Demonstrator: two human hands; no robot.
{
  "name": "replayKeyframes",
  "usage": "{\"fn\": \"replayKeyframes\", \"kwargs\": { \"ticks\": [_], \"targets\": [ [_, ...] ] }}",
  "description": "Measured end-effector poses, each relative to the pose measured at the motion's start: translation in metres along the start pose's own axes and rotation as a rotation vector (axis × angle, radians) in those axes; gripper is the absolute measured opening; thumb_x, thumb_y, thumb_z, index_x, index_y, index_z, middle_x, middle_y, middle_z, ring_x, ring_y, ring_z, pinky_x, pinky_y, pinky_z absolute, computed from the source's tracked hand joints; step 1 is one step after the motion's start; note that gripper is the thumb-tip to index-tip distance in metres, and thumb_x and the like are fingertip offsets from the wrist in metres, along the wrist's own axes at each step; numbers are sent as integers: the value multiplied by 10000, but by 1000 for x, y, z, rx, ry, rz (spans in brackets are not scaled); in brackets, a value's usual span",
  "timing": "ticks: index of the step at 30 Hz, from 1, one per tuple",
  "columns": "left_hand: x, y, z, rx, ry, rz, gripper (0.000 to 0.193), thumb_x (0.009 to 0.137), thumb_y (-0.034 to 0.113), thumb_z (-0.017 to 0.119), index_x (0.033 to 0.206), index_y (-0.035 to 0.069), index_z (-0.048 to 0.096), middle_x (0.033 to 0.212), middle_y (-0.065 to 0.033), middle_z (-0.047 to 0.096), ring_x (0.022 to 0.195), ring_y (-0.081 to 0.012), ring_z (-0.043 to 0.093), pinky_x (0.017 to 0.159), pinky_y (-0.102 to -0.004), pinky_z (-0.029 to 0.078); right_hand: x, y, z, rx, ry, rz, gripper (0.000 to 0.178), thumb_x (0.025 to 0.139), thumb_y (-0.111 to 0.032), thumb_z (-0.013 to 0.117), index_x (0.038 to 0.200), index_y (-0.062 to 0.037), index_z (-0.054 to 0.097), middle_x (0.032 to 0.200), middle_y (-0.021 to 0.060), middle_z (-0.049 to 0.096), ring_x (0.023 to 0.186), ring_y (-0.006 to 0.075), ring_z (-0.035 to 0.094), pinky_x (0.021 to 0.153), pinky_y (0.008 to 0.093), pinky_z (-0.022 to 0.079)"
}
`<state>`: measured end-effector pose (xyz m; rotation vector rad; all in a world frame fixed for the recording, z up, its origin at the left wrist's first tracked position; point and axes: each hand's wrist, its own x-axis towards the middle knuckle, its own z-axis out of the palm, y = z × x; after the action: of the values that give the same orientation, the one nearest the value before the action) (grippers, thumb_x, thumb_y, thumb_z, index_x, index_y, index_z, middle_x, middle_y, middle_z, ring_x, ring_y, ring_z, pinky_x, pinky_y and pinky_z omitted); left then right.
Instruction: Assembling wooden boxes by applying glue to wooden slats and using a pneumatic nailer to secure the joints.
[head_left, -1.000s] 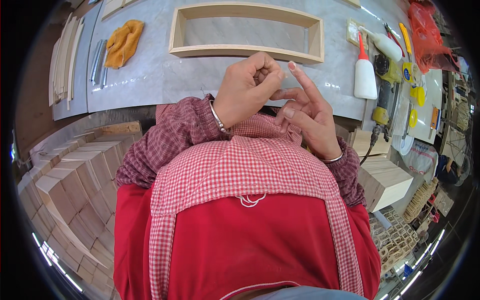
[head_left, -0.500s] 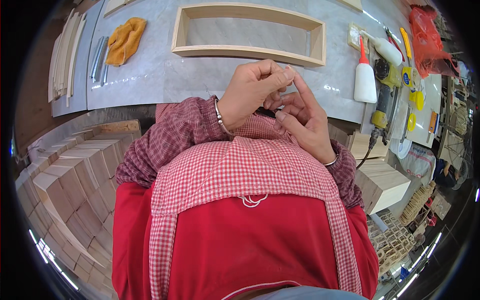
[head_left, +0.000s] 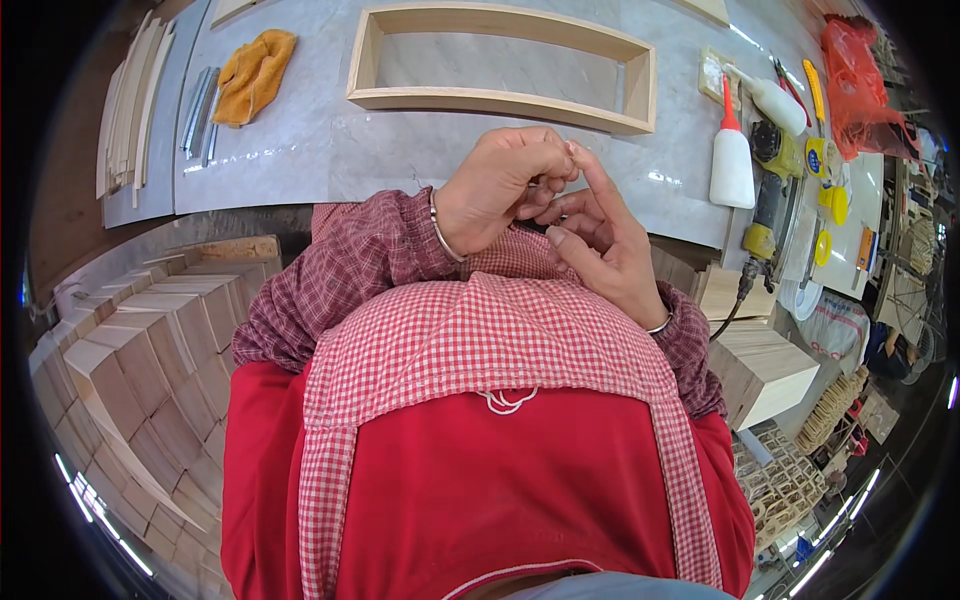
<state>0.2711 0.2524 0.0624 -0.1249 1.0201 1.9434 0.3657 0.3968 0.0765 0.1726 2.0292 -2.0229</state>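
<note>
In front of my apron, both hands meet above the near edge of the grey table. My left hand (head_left: 503, 188) is closed, its thumb and fingertips pressed together right at the tip of my right index finger; anything small between them is too tiny to make out. My right hand (head_left: 610, 235) has its index finger stretched toward that pinch, with the thumb apart and the other fingers loosely bent. Just beyond the hands lies a rectangular light-wood frame (head_left: 500, 100), open in the middle, touched by neither hand.
An orange cloth (head_left: 255, 78) lies left beside thin metal strips (head_left: 200, 112) and wood slats (head_left: 133, 110). On the right stand a white glue bottle (head_left: 732, 165) with a red nozzle, a power tool (head_left: 768, 190) and a red plastic bag (head_left: 855, 85). Stacked wooden boxes (head_left: 150, 350) fill the lower left.
My left thumb has curled in closer to its fingers, and the pinch at the right index fingertip has dropped slightly. The frame and the tools lie as before.
</note>
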Motion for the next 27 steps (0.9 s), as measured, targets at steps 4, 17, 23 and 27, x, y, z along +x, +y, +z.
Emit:
{"fn": "replayKeyframes", "kwargs": {
  "ticks": [4, 17, 23, 27],
  "targets": [
    [-1, -5, -1, 73, 25, -8, 113, 812, 97, 581, 703, 69, 573, 601, 12, 507, 501, -62, 413, 437, -176, 316, -3, -5, -3, 268, -42, 117, 774, 791, 63, 565, 1475, -100, 241, 907, 96, 580, 750, 96, 530, 617, 172, 431],
    [-5, -30, -8, 422, 61, 241, 130, 837, 85, 576, 715, 50, 604, 590, 16, 509, 530, -60, 445, 470, -170, 358, -2, -11, -4, 530, -80, 45, 790, 790, 55, 541, 1482, -77, 185, 889, 151, 585, 581, 92, 480, 502, 161, 408],
    [-4, -21, -2, 129, 58, 213, 86, 893, 94, 575, 877, 23, 622, 732, -26, 576, 615, -72, 484, 519, -175, 404, -3, -13, -6, 616, -46, 103, 783, 792, 40, 548, 1479, -73, 191, 887, 160, 588, 543, 100, 469, 467, 159, 394],
    [0, -22, -5, 135, 32, 276, 106, 913, 104, 574, 940, 11, 618, 793, -42, 590, 657, -74, 498, 538, -180, 423, -3, -6, -4, 564, -55, 110, 779, 793, 32, 552, 1477, -68, 193, 885, 162, 589, 541, 101, 469, 463, 157, 391]
  ]
}}
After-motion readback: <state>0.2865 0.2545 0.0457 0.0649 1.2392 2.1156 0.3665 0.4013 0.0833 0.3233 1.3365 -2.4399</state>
